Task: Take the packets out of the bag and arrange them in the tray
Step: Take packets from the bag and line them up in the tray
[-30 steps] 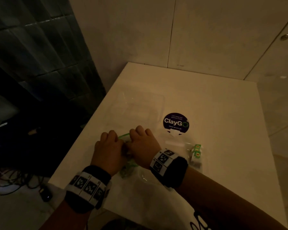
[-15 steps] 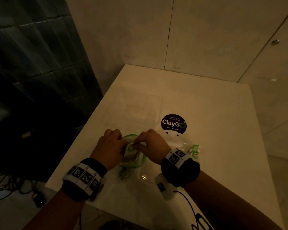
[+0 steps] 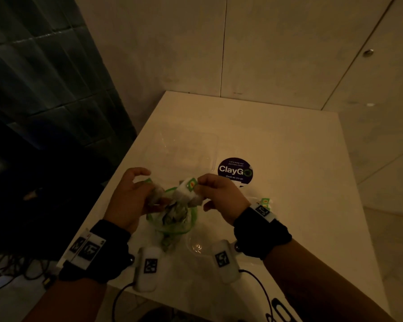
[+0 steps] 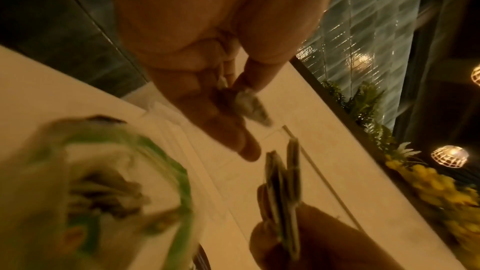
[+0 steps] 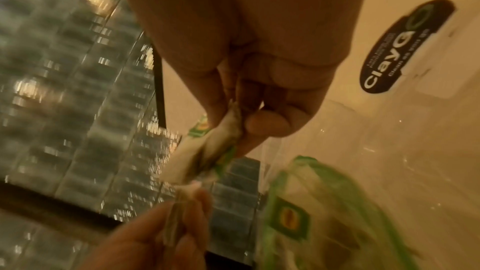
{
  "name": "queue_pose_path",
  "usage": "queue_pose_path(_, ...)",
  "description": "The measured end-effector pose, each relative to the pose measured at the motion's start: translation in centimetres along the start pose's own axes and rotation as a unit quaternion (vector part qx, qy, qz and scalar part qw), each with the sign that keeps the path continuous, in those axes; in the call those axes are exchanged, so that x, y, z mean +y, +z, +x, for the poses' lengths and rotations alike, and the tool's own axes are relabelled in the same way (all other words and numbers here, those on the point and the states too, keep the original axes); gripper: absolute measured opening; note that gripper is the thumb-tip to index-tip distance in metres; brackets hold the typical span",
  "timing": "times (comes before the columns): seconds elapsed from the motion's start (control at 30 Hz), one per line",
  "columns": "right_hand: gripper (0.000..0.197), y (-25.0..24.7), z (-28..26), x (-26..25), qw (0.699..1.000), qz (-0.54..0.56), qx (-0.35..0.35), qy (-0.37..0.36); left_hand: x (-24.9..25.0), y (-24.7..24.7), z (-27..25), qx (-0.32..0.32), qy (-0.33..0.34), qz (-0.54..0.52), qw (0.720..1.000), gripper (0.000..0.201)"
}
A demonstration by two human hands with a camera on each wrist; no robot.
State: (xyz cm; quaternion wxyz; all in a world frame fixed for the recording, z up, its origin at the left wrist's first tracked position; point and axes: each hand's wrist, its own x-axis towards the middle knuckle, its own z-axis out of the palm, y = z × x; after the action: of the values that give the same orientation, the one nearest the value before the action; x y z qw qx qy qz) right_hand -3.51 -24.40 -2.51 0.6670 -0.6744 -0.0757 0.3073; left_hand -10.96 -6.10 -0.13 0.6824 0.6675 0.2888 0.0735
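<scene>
Left hand [image 3: 133, 196]: raised above the table, fingers curled, thumb and fingertips pinch a small packet [image 3: 157, 196] by its crumpled edge.
Bag [image 3: 175, 219]: clear plastic with green rim, between the two hands, mouth open upward; more packets are seen inside, blurred.
Tray [image 3: 184, 149]: transparent, on the white table [image 3: 289, 194] behind the hands, just left of the sticker.
Right hand [image 3: 221, 196]: also raised, thumb and forefinger pinch white packets [image 3: 186, 188] with a green-and-yellow label, above the bag mouth.
Sticker [image 3: 235, 170]: dark round one, reads "ClayGo", flat on the table.
Loose packets [image 3: 264, 202]: lie on the table just beside the right wrist.
</scene>
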Motion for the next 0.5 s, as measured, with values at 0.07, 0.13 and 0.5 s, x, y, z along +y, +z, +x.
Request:
queue_pose_path(0.07,0.012,-0.7,-0.6,-0.4,0.999,0.035,-0.013,0.008,0.2,1.2,-0.9,-0.012,0.008,0.013,1.000,0.027)
queue_pose_path(0.13,0.010,-1.6,-1.3,-0.6,0.999,0.020,-0.029,-0.003,0.2,2.7,-1.7,-0.041,0.020,0.043,0.998,0.020)
queue_pose_path(0.5,0.017,-7.5,-5.5,-0.5,0.975,-0.219,-0.025,-0.012,-2.4,9.9,-4.4,-0.196,-0.098,0.026,0.975,0.013)
